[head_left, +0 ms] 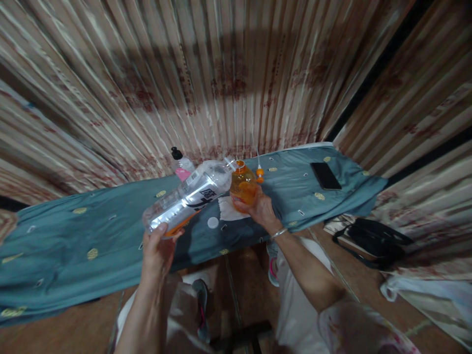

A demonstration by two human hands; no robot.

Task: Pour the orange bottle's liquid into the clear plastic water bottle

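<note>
My left hand (160,248) is closed around the lower end of a large clear plastic bottle (188,196) with a silver label. The bottle is tilted, its neck at the mouth of an orange see-through bottle (243,187). Around that orange bottle my right hand (262,209) is wrapped, keeping it about upright. An orange pump top (259,174) with a pale tube lies just behind it. Below the tilted bottle a round white cap (213,222) rests on the cloth, beside a white folded cloth or tissue (228,210). Whether liquid is flowing I cannot tell.
A clear pump bottle (182,164) with a black top and pink label stands at the back. A black phone (325,176) lies to the right on the green tablecloth (121,211). A black bag (374,241) sits low at the right. Pleated curtains (221,73) hang behind.
</note>
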